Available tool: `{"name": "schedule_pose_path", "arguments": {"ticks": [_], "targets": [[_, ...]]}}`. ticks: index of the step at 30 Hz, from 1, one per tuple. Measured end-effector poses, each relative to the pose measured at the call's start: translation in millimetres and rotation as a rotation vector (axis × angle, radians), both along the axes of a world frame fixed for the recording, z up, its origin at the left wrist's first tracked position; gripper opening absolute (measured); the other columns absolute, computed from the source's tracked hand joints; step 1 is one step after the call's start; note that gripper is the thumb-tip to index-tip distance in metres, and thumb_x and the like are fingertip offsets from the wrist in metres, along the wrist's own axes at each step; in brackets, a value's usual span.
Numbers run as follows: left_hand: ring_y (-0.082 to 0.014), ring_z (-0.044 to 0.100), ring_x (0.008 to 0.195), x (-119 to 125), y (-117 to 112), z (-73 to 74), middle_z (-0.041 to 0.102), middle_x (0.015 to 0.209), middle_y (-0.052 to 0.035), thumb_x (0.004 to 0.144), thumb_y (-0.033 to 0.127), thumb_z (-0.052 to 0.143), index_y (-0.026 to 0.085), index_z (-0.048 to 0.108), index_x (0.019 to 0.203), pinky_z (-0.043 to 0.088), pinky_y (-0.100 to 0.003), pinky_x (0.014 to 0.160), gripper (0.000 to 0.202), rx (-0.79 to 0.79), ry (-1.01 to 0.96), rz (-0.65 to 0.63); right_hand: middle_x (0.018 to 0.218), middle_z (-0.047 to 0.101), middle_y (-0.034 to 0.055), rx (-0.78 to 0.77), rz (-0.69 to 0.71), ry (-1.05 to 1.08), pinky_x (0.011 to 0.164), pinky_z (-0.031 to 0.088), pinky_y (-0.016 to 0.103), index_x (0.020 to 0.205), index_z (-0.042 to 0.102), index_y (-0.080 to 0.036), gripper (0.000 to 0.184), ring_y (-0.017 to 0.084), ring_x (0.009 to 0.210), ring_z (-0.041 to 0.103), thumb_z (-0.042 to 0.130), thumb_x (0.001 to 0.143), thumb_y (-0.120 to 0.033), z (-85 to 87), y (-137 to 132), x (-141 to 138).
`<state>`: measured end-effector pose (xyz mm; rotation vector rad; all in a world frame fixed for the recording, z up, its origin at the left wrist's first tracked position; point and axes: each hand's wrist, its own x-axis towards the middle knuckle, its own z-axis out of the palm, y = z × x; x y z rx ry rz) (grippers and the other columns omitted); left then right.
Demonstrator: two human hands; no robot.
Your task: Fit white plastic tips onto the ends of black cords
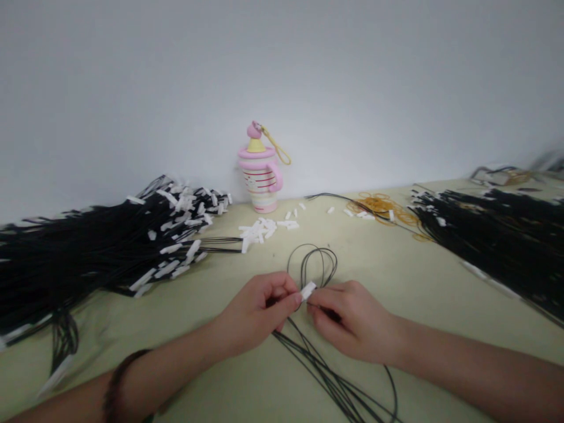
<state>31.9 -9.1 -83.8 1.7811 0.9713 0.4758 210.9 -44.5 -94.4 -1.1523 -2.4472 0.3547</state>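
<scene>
My left hand (259,311) and my right hand (348,320) meet at the middle of the table, both pinched on a small white connector (308,290). Thin black wires (315,261) loop out beyond the fingers and run back under my hands toward me (326,376). My left fingers curl round the wires beside the connector. A dark band sits on my left wrist (118,376).
A big pile of black wires with white connectors (110,247) lies at the left, another black wire pile (497,235) at the right. Loose white connectors (264,228), orange rubber bands (381,207) and a pink striped cup (261,170) sit near the wall on the yellowish table (440,294).
</scene>
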Motion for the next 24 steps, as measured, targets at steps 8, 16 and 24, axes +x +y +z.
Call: {"name": "schedule_pose_path", "arguments": {"ticks": [8,16,24], "targets": [[-0.0042,0.035,0.041,-0.5,0.5,-0.6,0.040,0.045,0.0075,0.078,0.035,0.044,0.015,0.048,0.068,0.024,-0.015,0.040,0.023,0.014,0.005,-0.005,0.057,0.049,-0.0014,-0.005,-0.014,-0.015,0.051,0.030,0.017,0.068,0.046,-0.016,0.014,0.006,0.051,0.043,0.036,0.078,-0.016,-0.8,0.1,-1.0],[-0.0043,0.036,0.042,-0.8,0.9,-1.1,0.041,0.045,0.0075,0.078,0.034,0.044,0.015,0.048,0.069,0.025,-0.015,0.040,0.021,0.018,0.023,-0.010,0.058,0.048,-0.0020,-0.009,-0.020,-0.015,0.051,0.029,0.017,0.069,0.045,-0.016,0.012,0.006,0.051,0.042,0.036,0.078,-0.016,-0.8,0.2,-0.8],[-0.0043,0.036,0.041,0.4,2.0,-1.0,0.040,0.045,0.0077,0.078,0.034,0.045,0.015,0.048,0.069,0.025,-0.015,0.040,0.021,0.011,0.012,-0.010,0.060,0.049,-0.0012,-0.014,-0.016,-0.001,0.052,0.030,0.018,0.074,0.047,-0.016,0.013,0.007,0.053,0.043,0.035,0.079,-0.016,-2.0,-0.7,-0.8]]}}
